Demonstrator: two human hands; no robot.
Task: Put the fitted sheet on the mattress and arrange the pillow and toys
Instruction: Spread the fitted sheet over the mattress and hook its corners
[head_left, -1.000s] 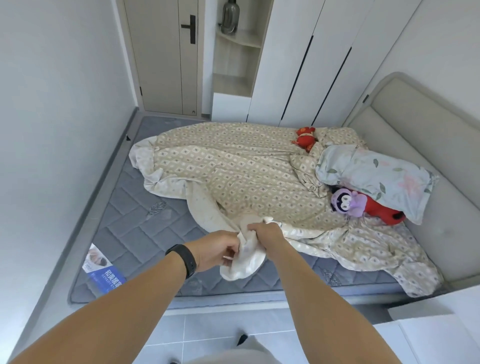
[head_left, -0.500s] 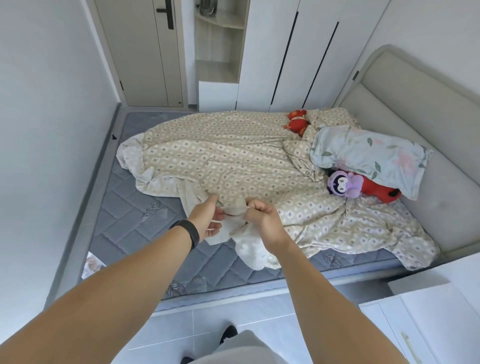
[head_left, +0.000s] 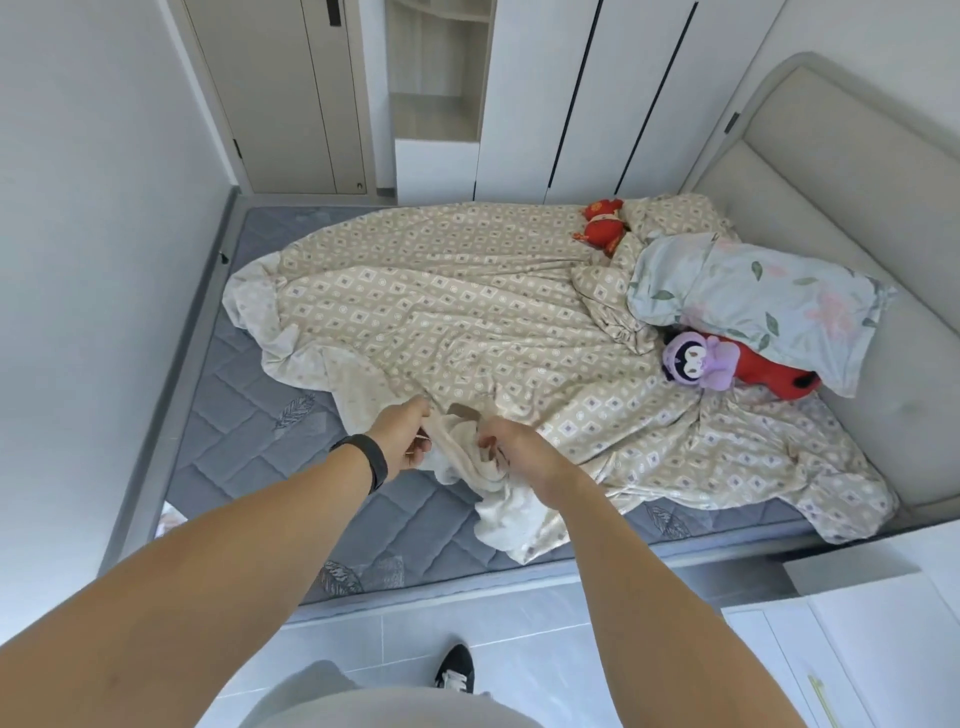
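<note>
Sheet, beige with a diamond print, lies rumpled over the grey mattress, its near edge bunched between the left hand and the right hand, both curled and gripping the cloth. Compared with a second ago the hands have moved farther over the bed. Beyond, a floral pillow rests on a purple-and-red plush toy, a red toy behind it; no writing is readable.
</note>
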